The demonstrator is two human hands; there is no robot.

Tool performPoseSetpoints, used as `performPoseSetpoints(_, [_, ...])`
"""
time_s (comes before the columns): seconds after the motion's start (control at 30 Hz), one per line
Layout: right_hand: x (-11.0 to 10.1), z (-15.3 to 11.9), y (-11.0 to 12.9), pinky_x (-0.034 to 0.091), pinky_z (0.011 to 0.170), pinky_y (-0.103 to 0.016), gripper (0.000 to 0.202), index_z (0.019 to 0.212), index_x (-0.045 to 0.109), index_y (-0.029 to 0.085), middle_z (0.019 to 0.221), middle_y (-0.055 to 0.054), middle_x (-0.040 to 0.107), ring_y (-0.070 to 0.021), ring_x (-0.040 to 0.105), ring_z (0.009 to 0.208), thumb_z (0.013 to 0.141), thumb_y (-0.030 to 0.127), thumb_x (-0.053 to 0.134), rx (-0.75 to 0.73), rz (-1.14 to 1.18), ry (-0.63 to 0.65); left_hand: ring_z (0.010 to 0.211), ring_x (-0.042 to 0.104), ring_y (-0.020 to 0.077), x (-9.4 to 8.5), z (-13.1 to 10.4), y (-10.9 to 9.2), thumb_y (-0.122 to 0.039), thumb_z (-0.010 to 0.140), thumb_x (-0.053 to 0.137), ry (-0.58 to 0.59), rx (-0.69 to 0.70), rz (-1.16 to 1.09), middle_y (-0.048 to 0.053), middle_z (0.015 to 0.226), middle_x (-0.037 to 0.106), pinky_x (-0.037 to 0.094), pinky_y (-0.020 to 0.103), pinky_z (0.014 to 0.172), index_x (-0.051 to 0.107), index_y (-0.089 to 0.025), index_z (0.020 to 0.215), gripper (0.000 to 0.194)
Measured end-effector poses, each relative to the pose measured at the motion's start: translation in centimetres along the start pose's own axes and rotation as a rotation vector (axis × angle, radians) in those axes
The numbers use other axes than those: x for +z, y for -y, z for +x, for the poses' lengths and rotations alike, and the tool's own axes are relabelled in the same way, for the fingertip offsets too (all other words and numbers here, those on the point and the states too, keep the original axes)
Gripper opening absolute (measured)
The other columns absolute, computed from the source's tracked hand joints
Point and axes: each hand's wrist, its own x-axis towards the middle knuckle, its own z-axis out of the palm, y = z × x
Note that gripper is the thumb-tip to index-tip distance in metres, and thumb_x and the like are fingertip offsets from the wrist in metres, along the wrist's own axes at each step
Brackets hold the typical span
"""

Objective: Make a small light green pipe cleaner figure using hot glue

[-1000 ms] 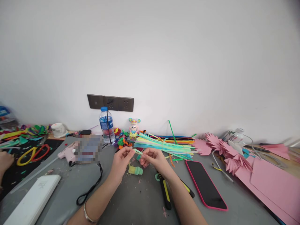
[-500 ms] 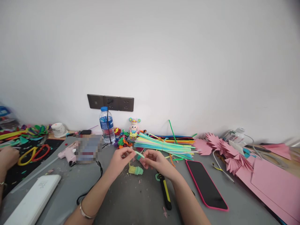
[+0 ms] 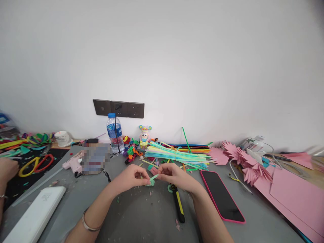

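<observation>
My left hand (image 3: pixel 133 176) and my right hand (image 3: pixel 174 177) meet above the grey mat, each pinching one end of a short light-green pipe cleaner (image 3: pixel 154 177). Just under my left fingertips shows a bit of mint-green coiled pipe cleaner (image 3: pixel 152 183); most of it is hidden behind the hand. Beyond the fingers lies a pink and green coiled piece (image 3: pixel 152 169). A black and yellow utility knife (image 3: pixel 179 206) rests below my right hand, beside a small green ring (image 3: pixel 169 188).
Behind my hands lies a bundle of pastel pipe cleaners (image 3: pixel 177 154), near a small figure (image 3: pixel 144 136) and a water bottle (image 3: pixel 114 133). A phone (image 3: pixel 222 195) and pink folded paper (image 3: pixel 255 170) are rightward. Leftward are a white power bank (image 3: pixel 37 216), scissors (image 3: pixel 36 166) and another person's hand (image 3: pixel 8 170).
Both hands have come down slightly nearer to me, and the pipe cleaner between them is now tilted up toward the right. The yellow-green coil is now largely covered by my left hand.
</observation>
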Motion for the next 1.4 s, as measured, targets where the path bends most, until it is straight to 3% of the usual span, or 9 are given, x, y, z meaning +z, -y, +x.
performPoseSetpoints(0.23, [0.2,0.0,0.2,0.019,0.05,-0.024,0.032,0.067,0.056,0.017,0.055,0.008,0.029,-0.0091,0.024,0.052,0.08,0.046,0.062,-0.021,-0.076,0.0,0.05,0.036,0.0101,0.2,0.0,0.4,-0.044,0.072,0.064,0.011,-0.03,0.055,-0.002,0.053,0.052,0.025,0.022,0.047,0.073,-0.014,0.07,0.031])
performPoseSetpoints(0.3, [0.4,0.2,0.4,0.02,0.05,-0.024,0.031,0.069,0.057,0.017,0.055,0.007,0.033,-0.0092,0.026,0.051,0.08,0.046,0.062,-0.028,-0.043,-0.028,0.05,0.035,0.0098,0.1,0.0,0.2,-0.043,0.074,0.062,-0.028,-0.014,0.046,-0.002,0.053,0.051,0.025,0.022,0.047,0.071,-0.014,0.068,0.031])
performPoseSetpoints(0.43, [1.3,0.9,0.5,0.025,0.051,-0.024,0.03,0.073,0.056,0.018,0.059,0.004,0.046,-0.0105,0.035,0.052,0.081,0.047,0.06,-0.094,0.076,-0.186,0.049,0.033,0.0094,-0.3,-0.1,-0.5,-0.042,0.075,0.061,-0.202,0.019,-0.001,-0.003,0.053,0.048,0.024,0.022,0.047,0.068,-0.015,0.068,0.029])
performPoseSetpoints(0.73, [4.8,2.4,0.7,0.024,0.046,-0.024,0.034,0.073,0.05,0.021,0.057,0.007,0.028,-0.0107,0.025,0.048,0.078,0.053,0.059,-0.201,0.286,-0.615,0.057,0.045,0.012,1.2,1.3,0.3,-0.043,0.076,0.062,-0.626,0.123,-0.259,0.001,0.065,0.059,0.036,0.023,0.055,0.066,-0.016,0.07,0.028])
performPoseSetpoints(0.9, [6.1,2.5,1.1,0.024,0.046,-0.024,0.036,0.075,0.048,0.022,0.061,0.006,0.028,-0.0111,0.025,0.05,0.077,0.057,0.059,-0.188,0.403,-0.734,0.064,0.051,0.0142,2.5,1.4,-0.3,-0.044,0.073,0.066,-0.694,0.107,-0.412,0.001,0.067,0.061,0.041,0.023,0.06,0.067,-0.016,0.07,0.028])
performPoseSetpoints(1.23, [8.2,3.3,0.4,0.025,0.046,-0.023,0.038,0.069,0.04,0.023,0.056,0.009,0.021,-0.01,0.017,0.048,0.077,0.051,0.064,-0.224,0.807,-0.785,0.067,0.051,0.0139,3.9,1.4,-0.6,-0.041,0.072,0.068,-0.67,0.101,-0.497,0.0,0.068,0.059,0.043,0.024,0.063,0.064,-0.016,0.069,0.026])
performPoseSetpoints(1.33, [6.9,3.4,-0.1,0.022,0.044,-0.023,0.037,0.073,0.046,0.022,0.053,0.01,0.024,-0.0083,0.019,0.046,0.074,0.053,0.067,-0.181,0.743,-0.695,0.064,0.05,0.0134,3.4,1.3,-0.4,-0.043,0.073,0.065,-0.676,0.079,-0.48,0.0,0.067,0.057,0.042,0.023,0.061,0.063,-0.016,0.07,0.027])
performPoseSetpoints(1.4, [5.1,2.9,-0.3,0.02,0.043,-0.023,0.04,0.082,0.054,0.02,0.054,0.009,0.032,-0.0079,0.024,0.044,0.071,0.056,0.069,-0.105,0.603,-0.552,0.063,0.049,0.0136,2.6,1.1,-0.3,-0.045,0.075,0.063,-0.697,0.077,-0.411,0.0,0.066,0.056,0.041,0.023,0.06,0.062,-0.016,0.069,0.029])
